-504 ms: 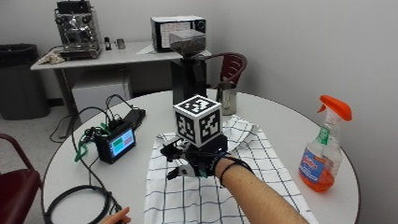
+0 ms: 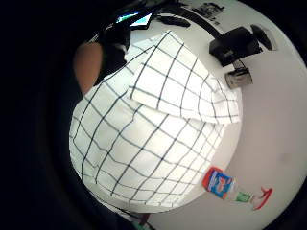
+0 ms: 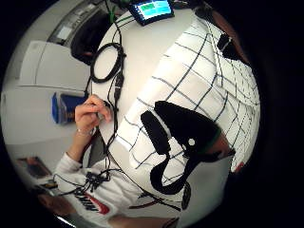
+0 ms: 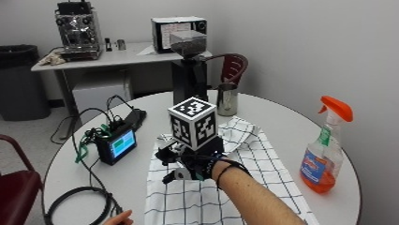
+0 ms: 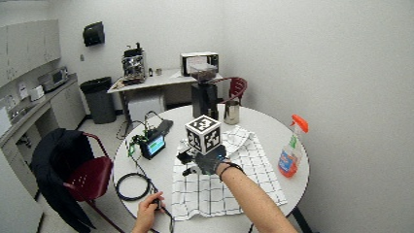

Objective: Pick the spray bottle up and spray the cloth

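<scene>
A spray bottle (image 4: 324,150) with orange liquid and an orange trigger head stands upright near the right edge of the round white table (image 4: 280,117). It also shows in the little finger side view as the bottle (image 2: 230,188), beside the cloth. A white cloth with dark checks (image 4: 262,159) lies spread in the middle, its far corner folded over. My gloved right hand (image 4: 199,166) hovers over the cloth's left part, well left of the bottle. Its fingers (image 3: 183,126) are relaxed and hold nothing. The cloth (image 2: 158,143) fills the palm view.
A small screen device (image 4: 117,145) with cables sits left of the cloth, and a black cable coil (image 4: 78,204) lies at the front left. A metal cup (image 4: 227,99) and a black grinder (image 4: 190,65) stand at the far edge. The bare left hand (image 5: 150,204) holds a cable.
</scene>
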Motion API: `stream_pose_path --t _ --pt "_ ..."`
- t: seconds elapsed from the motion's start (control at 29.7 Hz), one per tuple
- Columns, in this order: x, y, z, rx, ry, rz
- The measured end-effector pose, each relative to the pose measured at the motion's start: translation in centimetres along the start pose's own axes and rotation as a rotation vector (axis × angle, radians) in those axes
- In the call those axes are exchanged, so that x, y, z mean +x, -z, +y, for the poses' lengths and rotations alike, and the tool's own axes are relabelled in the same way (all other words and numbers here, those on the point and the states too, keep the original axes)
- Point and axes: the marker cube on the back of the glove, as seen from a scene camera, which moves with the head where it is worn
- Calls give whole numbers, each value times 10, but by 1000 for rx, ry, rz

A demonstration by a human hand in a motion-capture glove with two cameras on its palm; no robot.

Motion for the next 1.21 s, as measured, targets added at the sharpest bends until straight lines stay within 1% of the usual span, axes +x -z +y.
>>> stream_pose_path --t 0.2,0.44,0.57,0.71,0.94,1.08,1.21 --pt "-1 0 3 -1 21 5" --pt "1 -1 30 4 50 -2" --pt "4 -1 63 25 55 35" --pt "21 1 112 56 9 32" --pt "56 11 179 190 -98 -68" --pt "89 21 209 307 -174 -154" --pt "129 35 228 441 -238 -245"
